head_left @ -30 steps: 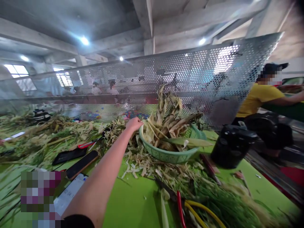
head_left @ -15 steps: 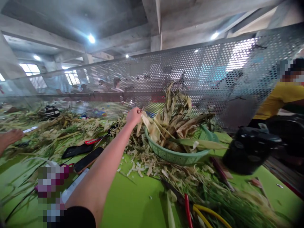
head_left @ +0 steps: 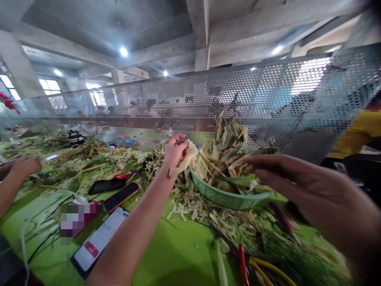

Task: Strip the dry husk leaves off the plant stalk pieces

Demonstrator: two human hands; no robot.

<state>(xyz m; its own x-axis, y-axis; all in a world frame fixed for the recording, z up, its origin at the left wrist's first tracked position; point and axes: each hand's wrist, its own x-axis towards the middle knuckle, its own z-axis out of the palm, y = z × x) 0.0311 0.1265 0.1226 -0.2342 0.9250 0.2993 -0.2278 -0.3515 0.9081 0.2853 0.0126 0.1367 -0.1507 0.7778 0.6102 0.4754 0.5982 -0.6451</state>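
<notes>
My left hand (head_left: 175, 153) reaches out over the green table (head_left: 175, 254) and is closed on a pale dry husk (head_left: 190, 155) at the near left rim of a teal basket (head_left: 229, 197). The basket is heaped with dried husks and leaves (head_left: 226, 147). My right hand (head_left: 285, 176) hovers in from the right over the basket's right side, fingers stretched out and apart, holding nothing.
Loose husk scraps litter the table around the basket. Phones (head_left: 120, 197) lie to the left, with red-handled scissors (head_left: 127, 174) behind them. Red and yellow handles (head_left: 253, 270) lie at the front. A perforated metal screen (head_left: 238, 99) runs behind. Another person's hand (head_left: 25, 166) is at far left.
My left hand has pulled a husk back from the basket toward me. My right hand has come into view from the right. The camera has swung left, and the black object is hidden.
</notes>
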